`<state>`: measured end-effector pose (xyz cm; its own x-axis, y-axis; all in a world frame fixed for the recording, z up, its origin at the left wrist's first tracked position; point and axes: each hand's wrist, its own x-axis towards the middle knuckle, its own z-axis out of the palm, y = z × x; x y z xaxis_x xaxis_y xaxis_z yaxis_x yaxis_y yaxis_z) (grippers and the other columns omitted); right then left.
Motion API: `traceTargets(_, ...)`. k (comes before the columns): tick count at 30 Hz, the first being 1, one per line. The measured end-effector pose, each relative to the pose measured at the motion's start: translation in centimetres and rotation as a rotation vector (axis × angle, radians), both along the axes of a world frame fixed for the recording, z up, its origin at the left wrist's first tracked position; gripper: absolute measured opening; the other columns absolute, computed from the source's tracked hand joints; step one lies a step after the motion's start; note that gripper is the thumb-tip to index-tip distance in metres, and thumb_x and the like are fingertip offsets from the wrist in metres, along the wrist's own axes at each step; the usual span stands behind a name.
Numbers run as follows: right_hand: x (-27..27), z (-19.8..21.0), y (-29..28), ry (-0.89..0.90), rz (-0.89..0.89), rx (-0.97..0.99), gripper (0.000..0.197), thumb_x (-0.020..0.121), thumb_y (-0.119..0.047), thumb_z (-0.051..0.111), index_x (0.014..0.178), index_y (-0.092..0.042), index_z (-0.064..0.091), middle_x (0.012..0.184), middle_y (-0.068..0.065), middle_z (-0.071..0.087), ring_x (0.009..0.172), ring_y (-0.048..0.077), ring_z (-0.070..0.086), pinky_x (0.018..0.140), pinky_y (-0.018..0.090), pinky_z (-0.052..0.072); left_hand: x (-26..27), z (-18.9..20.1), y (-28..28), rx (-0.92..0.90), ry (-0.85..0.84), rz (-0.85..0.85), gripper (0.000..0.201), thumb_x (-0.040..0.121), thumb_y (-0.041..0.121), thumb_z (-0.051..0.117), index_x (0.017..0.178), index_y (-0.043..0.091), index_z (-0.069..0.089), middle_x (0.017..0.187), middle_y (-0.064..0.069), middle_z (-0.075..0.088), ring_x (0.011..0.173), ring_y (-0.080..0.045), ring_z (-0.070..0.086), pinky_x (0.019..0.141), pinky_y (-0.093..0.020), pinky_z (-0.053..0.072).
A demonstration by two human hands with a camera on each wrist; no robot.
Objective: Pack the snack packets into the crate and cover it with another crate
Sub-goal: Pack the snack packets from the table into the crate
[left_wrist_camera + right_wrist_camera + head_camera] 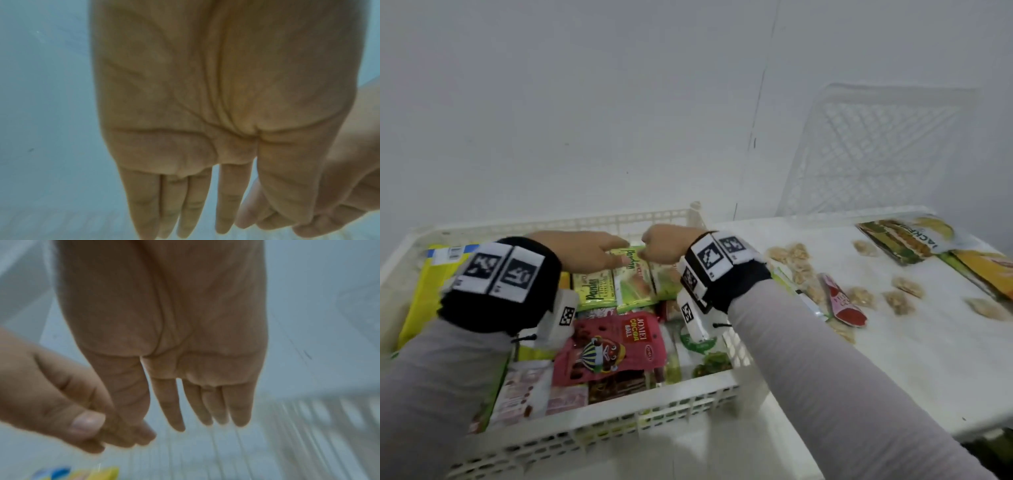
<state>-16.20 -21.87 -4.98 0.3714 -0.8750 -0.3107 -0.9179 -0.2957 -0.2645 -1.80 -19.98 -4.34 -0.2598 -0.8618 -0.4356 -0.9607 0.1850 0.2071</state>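
A white slatted crate (pixel 619 407) holds several snack packets: green Pandan packets (pixel 635 287) at the far side, a pink cocoa ball packet (pixel 616 342) in the middle and a yellow packet (pixel 424 294) on the left. Both hands hover over the far side, close together above the green packets. My left hand (pixel 599 253) reaches its fingertips to the top edge of a green packet. In the left wrist view its fingers (pixel 185 203) are straight and hold nothing. My right hand (pixel 664 243) is just right of it, fingers (pixel 205 402) straight and empty in the right wrist view.
A second white crate (pixel 876 150) leans upright against the wall at the back right. On the white table (pixel 928 359) to the right lie a jackfruit packet (pixel 904 240), a red-pink packet (pixel 842 305) and several clear snack packets (pixel 798 260).
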Motion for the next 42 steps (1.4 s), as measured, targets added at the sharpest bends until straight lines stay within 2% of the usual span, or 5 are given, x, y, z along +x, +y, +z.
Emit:
traceTargets(10, -17.0, 6.0, 3.6, -0.354, -0.126, -0.146, 0.046, 0.098, -0.034, 0.043, 0.143, -0.023, 0.037, 0.146, -0.002, 0.041, 0.130, 0.009, 0.041, 0.095, 0.020, 0.031, -11.3, 6.2, 4.2, -0.350, 0.536, -0.068, 0.079, 0.065, 0.072, 0.036, 0.139, 0.045, 0.033, 0.145, 0.017, 0.037, 0.129, -0.007, 0.040, 0.108, -0.033, 0.033)
traceTargets(16, -27.4, 0.2, 3.6, -0.406, -0.319, 0.005, 0.048, 0.095, -0.033, 0.050, 0.141, -0.024, 0.040, 0.138, 0.005, 0.050, 0.116, 0.013, 0.053, 0.092, 0.023, 0.038, -23.6, 3.3, 6.3, -0.264, 0.809, -0.040, 0.056, 0.090, 0.037, 0.052, 0.142, 0.035, 0.032, 0.145, 0.007, 0.039, 0.130, -0.008, 0.040, 0.110, -0.031, 0.033)
traceTargets(20, -31.4, -5.0, 2.8, -0.263, -0.386, 0.110, 0.052, 0.091, -0.021, 0.053, 0.141, -0.020, 0.039, 0.141, 0.009, 0.046, 0.125, 0.022, 0.047, 0.101, 0.035, 0.041, -29.2, -0.5, 6.4, -0.254, 0.699, -0.073, 0.054, 0.095, 0.034, 0.047, 0.145, 0.030, 0.028, 0.148, 0.006, 0.034, 0.133, -0.008, 0.031, 0.095, -0.009, 0.019)
traceTargets(29, -33.4, -9.8, 1.4, -0.031, -0.258, 0.102, 0.065, 0.085, -0.046, 0.060, 0.139, -0.021, 0.033, 0.131, 0.018, 0.045, 0.124, 0.037, 0.039, 0.100, 0.043, 0.039, -33.2, -10.4, 1.2, -0.054, 0.149, 0.227, 0.027, 0.095, 0.032, 0.046, 0.113, 0.014, 0.043, 0.122, -0.018, 0.052, 0.108, -0.032, 0.052, 0.080, -0.035, 0.042)
traceTargets(42, -31.7, -10.4, 1.3, -0.012, -0.309, -0.082, 0.049, 0.090, -0.014, 0.050, 0.133, -0.005, 0.030, 0.122, 0.026, 0.044, 0.110, 0.039, 0.046, 0.088, 0.042, 0.045, -34.3, -12.5, -0.5, -0.160, 0.106, 0.363, 0.084, 0.088, 0.011, 0.055, 0.145, 0.000, -0.007, 0.104, -0.020, 0.061, 0.086, -0.029, 0.061, 0.060, -0.029, 0.042)
